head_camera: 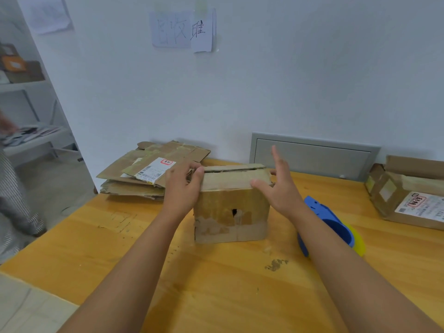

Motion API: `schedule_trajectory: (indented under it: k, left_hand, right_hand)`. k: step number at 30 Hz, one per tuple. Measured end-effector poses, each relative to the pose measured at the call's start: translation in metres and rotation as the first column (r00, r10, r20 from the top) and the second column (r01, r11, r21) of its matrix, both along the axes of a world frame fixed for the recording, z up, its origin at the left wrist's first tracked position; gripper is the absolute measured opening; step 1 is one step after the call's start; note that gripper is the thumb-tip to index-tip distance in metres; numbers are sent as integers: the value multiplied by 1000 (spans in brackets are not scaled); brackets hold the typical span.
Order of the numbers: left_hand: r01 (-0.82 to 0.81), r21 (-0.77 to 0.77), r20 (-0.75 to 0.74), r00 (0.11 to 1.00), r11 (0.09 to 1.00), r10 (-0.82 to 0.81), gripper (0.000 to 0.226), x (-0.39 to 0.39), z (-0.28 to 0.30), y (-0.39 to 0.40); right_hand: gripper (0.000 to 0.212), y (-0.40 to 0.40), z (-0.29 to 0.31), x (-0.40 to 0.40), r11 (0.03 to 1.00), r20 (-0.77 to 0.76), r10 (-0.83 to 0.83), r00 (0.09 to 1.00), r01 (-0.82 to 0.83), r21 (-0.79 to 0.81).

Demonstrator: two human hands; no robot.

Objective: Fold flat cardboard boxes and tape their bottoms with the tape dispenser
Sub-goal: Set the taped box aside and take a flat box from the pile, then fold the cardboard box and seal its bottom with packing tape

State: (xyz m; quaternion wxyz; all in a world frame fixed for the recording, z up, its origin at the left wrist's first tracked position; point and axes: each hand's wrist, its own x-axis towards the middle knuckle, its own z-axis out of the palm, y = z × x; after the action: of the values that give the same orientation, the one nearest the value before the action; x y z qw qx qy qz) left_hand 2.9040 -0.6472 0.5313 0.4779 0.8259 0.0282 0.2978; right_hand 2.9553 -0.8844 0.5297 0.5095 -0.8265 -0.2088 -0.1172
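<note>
Blue tape dispenser [329, 219] half hidden, right hand [281, 188] fronting

tape dispenser [336, 227] partly behind forearm, right box [408, 195] cropped

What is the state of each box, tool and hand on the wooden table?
Brown cardboard box in the middle: folded up, flaps closed.
Flattened cardboard boxes: stacked.
Blue and yellow tape dispenser: lying unused.
Left hand: gripping the box corner.
Right hand: fingers spread.
</note>
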Motion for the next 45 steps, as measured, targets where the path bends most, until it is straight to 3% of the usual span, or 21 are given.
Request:
schedule_trajectory:
  k: [4,6,9,12,13,15,18,24,28,30,32,34,36,38,41,45]
  left_hand:
    - [-15,27,7,1000,1000,14,22,-2,4,1]
    - [1,154,-12,1000,988,1,28,-7,6,2]
    - [93,455,-167,986,886,-17,68,-17,6,0]
    - [98,646,-198,979,757,42,86,-23,5,-4]
    - [99,646,-189,981,756,33,87,-24,4,-5]
    - [119,607,-190,982,786,-2,83,-24,4,-5]
    - [152,600,-210,977,785,-29,79,-24,7,-6]
    - [187,694,-150,982,695,-114,75,-23,5,0]
    - [167,676,-137,985,718,-101,75,-22,2,-3]
    - [163,671,-141,986,724,-92,80,-22,3,-4]
    - [160,667,-143,986,727,-86,80,-22,3,-6]
    - [156,662,-147,986,733,-77,76,-23,3,-8]
    - [153,664,-152,986,732,-68,75,-24,5,-10]
    - [158,668,-160,985,727,-67,77,-25,8,-12]
    - [157,656,-154,985,739,-72,78,-27,12,-17]
    - [163,647,-131,986,745,-102,67,-23,15,-30]
  right_hand:
    - [50,3,-1,4,985,31,44,999,-38,-168]
    - [42,3,-7,3,973,86,16,996,4,-229]
    - [47,3,-7,3,944,132,-13,991,56,-325]
    - [87,-1,0,1,902,79,34,996,3,-432]
    - [101,-3,2,0,883,64,51,997,-15,-469]
    - [107,-5,4,-2,856,59,66,996,-26,-516]
    - [98,-3,6,-9,856,93,42,995,12,-517]
    - [92,-1,2,-23,834,144,6,990,74,-546]
    - [85,-19,-5,-29,896,88,13,996,27,-442]
    - [81,-36,-15,-35,914,74,-79,994,102,-394]
    - [70,-58,-26,-42,830,124,-245,962,274,-486]
    - [68,-76,-35,-51,637,157,-363,919,367,-677]
    - [74,-87,-43,-58,491,116,-398,910,318,-811]
    - [78,-92,-48,-64,438,78,-405,911,268,-858]
    - [70,-89,-52,-70,486,76,-380,922,269,-831]
    - [55,-96,-45,-69,669,81,-365,927,322,-670]
